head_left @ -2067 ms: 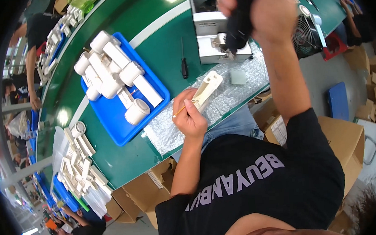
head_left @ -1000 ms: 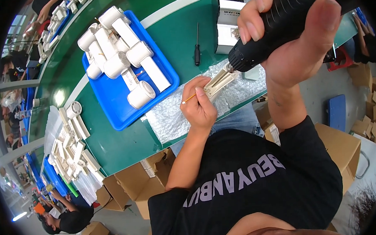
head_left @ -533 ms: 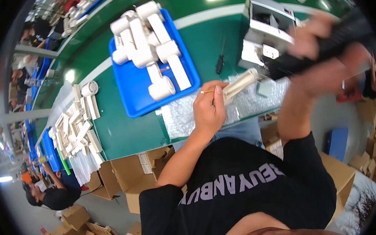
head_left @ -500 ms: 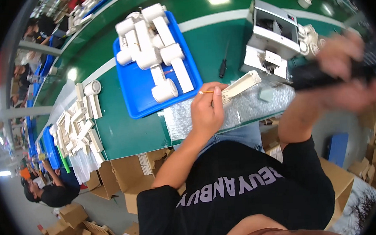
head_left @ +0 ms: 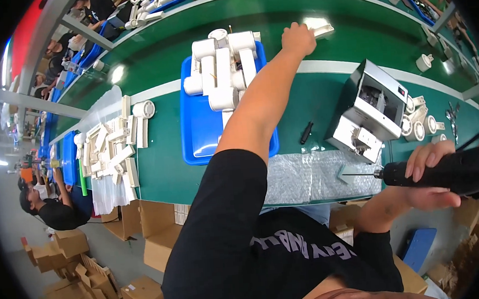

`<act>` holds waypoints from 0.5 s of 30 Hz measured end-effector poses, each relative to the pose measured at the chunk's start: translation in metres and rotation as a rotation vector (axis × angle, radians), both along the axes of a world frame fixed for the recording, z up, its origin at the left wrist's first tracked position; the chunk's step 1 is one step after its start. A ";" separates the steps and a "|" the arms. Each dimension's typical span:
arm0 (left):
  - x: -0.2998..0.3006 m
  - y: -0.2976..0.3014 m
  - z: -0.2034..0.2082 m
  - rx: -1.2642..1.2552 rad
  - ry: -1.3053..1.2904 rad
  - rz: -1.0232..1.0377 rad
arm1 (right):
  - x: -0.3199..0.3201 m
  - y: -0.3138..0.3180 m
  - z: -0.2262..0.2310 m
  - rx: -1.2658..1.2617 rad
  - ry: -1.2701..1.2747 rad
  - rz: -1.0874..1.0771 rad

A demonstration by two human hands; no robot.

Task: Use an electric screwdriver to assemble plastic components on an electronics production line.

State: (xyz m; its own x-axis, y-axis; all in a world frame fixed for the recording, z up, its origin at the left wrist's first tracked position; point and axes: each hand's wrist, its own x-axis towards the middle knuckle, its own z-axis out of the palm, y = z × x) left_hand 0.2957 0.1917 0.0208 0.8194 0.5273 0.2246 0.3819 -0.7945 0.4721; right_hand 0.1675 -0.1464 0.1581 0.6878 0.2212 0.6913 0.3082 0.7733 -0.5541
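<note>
My left hand (head_left: 299, 39) reaches far out over the green surface beyond the pale strip. Its fingers are closed at the end of a slim white plastic housing (head_left: 323, 31); part of that housing is hidden behind the hand. At the right, my right hand (head_left: 429, 162) is wrapped round a black electric screwdriver (head_left: 444, 171), its thin bit pointing left. The bit's tip hovers over a small pale green square (head_left: 350, 174) on bubble wrap (head_left: 290, 179). My left forearm covers part of a blue tray (head_left: 203, 135) holding several white lamp-like assemblies (head_left: 224, 76).
A grey metal box device (head_left: 378, 91) stands right of a small black-handled screwdriver (head_left: 306, 133). White round-ended parts (head_left: 416, 125) lie beyond it. Loose white housings (head_left: 105, 152) are heaped on plastic film at the left. Cardboard boxes (head_left: 160, 247) stand below the table edge.
My left hand has carried the white housing from above the bubble wrap to the far green surface. My right hand has lowered the electric screwdriver and turned its bit into clear view.
</note>
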 end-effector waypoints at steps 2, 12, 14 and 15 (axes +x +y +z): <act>0.005 -0.002 0.012 0.188 -0.042 -0.016 | 0.008 -0.010 -0.009 -0.032 0.042 -0.075; -0.079 0.198 0.127 0.285 0.600 -0.277 | 0.023 -0.002 -0.010 -0.017 0.058 -0.069; -0.086 0.218 0.099 0.200 0.727 -0.363 | 0.018 0.009 -0.013 -0.020 -0.001 -0.055; -0.083 0.225 0.085 0.136 0.730 -0.434 | 0.014 0.013 -0.011 -0.042 -0.051 -0.058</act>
